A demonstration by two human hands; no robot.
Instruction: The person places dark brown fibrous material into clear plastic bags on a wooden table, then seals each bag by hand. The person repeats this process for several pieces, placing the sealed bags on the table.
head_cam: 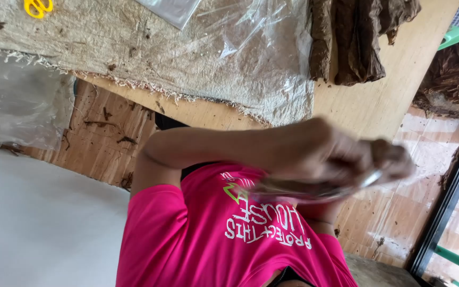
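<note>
My left arm crosses in front of my pink shirt (pixel 197 234) from the left, and my left hand (pixel 336 151) is blurred by motion. It is closed on a clear plastic bag (pixel 304 190) holding something flat and dark. My right hand (pixel 394 159) sits just beyond it, also blurred, its fingers pinched on the bag's far end. The right forearm is mostly hidden under the bag. Both hands are held above my lap, apart from the table.
A wooden table (pixel 378 101) carries a frayed woven mat (pixel 134 48) under a clear plastic sheet (pixel 251 42). Yellow scissors (pixel 38 6) lie at its far left. Dark brown dried leaves (pixel 357 37) lie on the table, with more heaped at right (pixel 452 79). A crumpled plastic bag (pixel 17 101) sits left.
</note>
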